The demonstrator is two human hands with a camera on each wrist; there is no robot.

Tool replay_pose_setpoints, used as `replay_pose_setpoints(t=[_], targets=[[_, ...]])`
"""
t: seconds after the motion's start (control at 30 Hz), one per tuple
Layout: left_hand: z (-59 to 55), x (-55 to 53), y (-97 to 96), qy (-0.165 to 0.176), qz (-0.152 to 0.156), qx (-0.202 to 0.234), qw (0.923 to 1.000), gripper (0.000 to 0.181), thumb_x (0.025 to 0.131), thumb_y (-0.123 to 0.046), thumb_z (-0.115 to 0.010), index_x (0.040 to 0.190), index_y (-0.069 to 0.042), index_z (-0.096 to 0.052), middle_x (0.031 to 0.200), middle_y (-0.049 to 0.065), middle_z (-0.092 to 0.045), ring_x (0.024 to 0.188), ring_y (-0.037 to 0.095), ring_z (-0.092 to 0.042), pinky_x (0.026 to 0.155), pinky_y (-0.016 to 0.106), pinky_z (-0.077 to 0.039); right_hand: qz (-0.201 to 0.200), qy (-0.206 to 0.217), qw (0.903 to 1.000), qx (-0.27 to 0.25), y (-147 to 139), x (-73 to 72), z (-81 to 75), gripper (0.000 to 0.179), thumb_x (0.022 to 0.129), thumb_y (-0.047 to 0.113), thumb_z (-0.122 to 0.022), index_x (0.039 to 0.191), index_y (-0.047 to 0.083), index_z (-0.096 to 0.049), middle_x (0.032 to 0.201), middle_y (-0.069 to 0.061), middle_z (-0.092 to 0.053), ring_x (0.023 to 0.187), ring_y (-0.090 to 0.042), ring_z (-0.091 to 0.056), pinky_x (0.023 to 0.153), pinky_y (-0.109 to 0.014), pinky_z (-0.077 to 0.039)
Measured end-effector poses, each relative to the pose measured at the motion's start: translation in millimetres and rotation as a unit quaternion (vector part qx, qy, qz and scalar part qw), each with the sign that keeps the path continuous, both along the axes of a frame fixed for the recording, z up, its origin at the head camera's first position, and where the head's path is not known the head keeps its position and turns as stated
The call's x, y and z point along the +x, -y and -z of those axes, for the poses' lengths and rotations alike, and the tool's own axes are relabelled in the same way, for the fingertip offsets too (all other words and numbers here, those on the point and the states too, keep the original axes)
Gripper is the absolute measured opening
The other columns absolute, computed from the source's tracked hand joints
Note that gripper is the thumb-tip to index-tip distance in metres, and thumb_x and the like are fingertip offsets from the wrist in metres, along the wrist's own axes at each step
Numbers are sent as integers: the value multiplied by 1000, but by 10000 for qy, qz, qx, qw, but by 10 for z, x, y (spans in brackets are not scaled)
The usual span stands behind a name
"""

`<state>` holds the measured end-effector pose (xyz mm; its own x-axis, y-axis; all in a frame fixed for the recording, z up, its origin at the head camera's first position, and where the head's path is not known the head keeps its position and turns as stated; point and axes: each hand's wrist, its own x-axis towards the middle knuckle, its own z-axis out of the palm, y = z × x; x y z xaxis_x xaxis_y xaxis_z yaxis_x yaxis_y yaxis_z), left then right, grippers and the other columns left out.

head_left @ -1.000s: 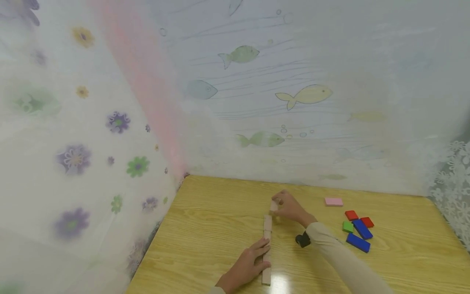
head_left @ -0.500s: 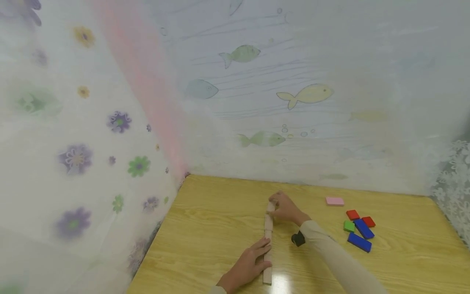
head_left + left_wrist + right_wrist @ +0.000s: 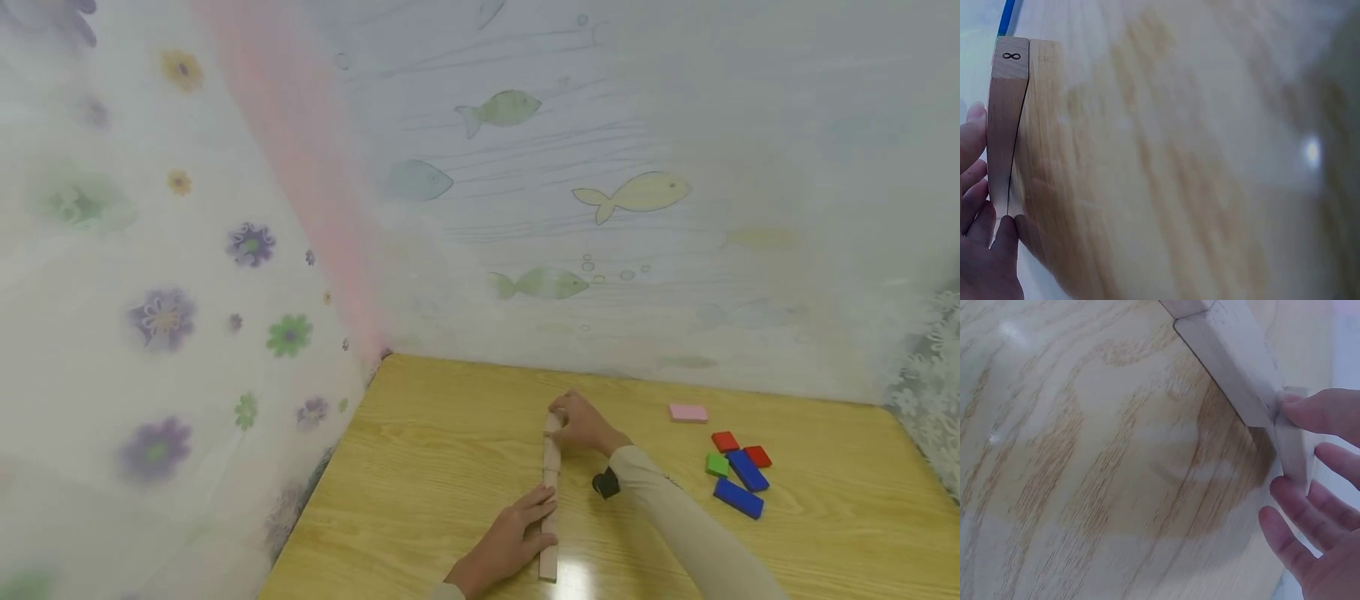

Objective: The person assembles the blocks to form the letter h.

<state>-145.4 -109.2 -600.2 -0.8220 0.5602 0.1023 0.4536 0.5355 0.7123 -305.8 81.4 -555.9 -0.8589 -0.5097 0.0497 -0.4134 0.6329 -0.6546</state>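
Plain wooden blocks (image 3: 548, 567) lie end to end in a narrow row running away from me. My left hand (image 3: 501, 540) rests along the near part of that row, thumb and fingertips touching its side. A figure 8 marks the end of the near block (image 3: 1002, 119) in the left wrist view. At the far end, my right hand (image 3: 588, 423) pinches another wooden block (image 3: 1294, 453) between thumb and fingers. This block is right up against the row's last block (image 3: 1235, 362), at a slight angle to it in the right wrist view.
To the right on the wooden table (image 3: 420, 467) lie a pink block (image 3: 688, 413), two red blocks (image 3: 724, 442), a green block (image 3: 717, 465) and two blue blocks (image 3: 738, 498). A small black device (image 3: 606, 483) sits by the right cuff. Patterned sheets (image 3: 480, 225) stand behind the table.
My right hand has brought its wooden block slightly left, closing the gap to the far end of the row. The left hand has stayed in place.
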Motion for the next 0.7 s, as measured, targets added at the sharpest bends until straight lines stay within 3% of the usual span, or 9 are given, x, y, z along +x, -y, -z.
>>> replay_pose_setpoints(t=[0.3,0.7], targets=[[-36,2,-16,-90,-17,-35,10000,55,95,-37,-53,138,-4,-47,150,5,-34,139,23,-29,107,39,-36,-27,297,9994,153,-21,-53,-8,36,76,1,-70,111,-3,-63,105,-15,-51,86,-23,-50,73,-39,-48],[-62,9,-10,-5,-53,-29,10000,54,95,-36,-54,138,-4,-47,150,5,-34,139,24,-28,107,39,-36,-270,77,9996,-74,5,-30,-7,29,78,-7,-64,107,-8,-64,105,-21,-52,86,-27,-53,72,-39,-50]])
